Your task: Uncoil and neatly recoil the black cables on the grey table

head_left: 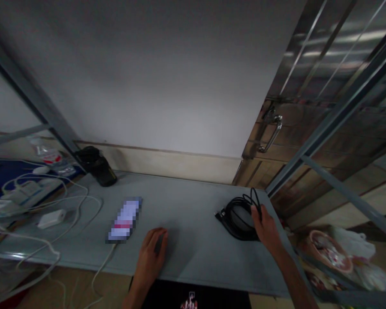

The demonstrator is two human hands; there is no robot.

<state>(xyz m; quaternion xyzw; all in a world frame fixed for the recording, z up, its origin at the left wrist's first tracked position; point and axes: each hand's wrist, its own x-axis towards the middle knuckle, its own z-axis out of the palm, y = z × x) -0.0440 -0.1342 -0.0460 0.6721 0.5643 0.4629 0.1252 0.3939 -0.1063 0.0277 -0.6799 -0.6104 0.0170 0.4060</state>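
On the right side of the grey tabletop (193, 257) lies a coiled black cable (233, 229), its plug ends pointing left. My right hand (264, 225) is closed around the right part of the coil, and a loop of it rises above the fingers. My left hand (152, 249) rests near the front edge with its fingers loosely curved. A gap shows between its thumb and fingers, and nothing is visible in it. To the left of that hand is a lit phone (125, 219), its screen blurred, with a white cable at its lower end.
White cables and a white charger (52, 219) spread over the left end. A black object (98, 167) stands at the back left, near a plastic bottle (53, 159). Metal posts (304, 156) rise at both sides. A pink bin (330, 251) with rubbish stands low at the right.
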